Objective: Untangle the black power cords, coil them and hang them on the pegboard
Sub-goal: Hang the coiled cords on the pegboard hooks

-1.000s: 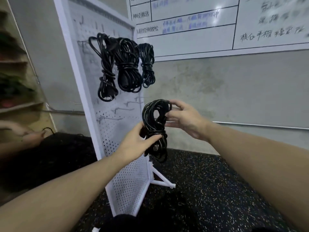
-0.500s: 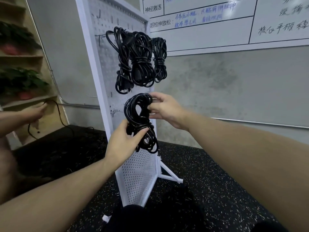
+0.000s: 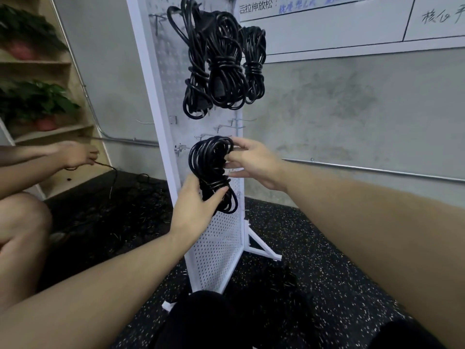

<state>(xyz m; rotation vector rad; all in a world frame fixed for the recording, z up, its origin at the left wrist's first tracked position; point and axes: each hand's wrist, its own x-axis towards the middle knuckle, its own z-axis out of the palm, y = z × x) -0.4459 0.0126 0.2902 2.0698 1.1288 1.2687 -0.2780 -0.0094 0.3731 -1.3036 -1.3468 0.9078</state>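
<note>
A coiled black power cord [image 3: 210, 170] is held up against the white pegboard [image 3: 219, 243], level with its middle row of metal hooks [image 3: 182, 148]. My left hand [image 3: 195, 210] grips the coil's wrapped lower part. My right hand [image 3: 251, 163] pinches the top loop between thumb and fingers, close to a hook. Three coiled black cords [image 3: 221, 64] hang from hooks near the top of the board.
Another person's hand [image 3: 75, 154] at the left holds a thin black cord [image 3: 113, 177] that runs down to a tangle on the dark speckled floor. Wooden shelves with potted plants [image 3: 32, 102] stand at the far left. A concrete wall with a whiteboard is behind.
Both my hands carried the coil closer to the pegboard, so its top loop now sits at the middle hooks. The view has shifted down and to the left.
</note>
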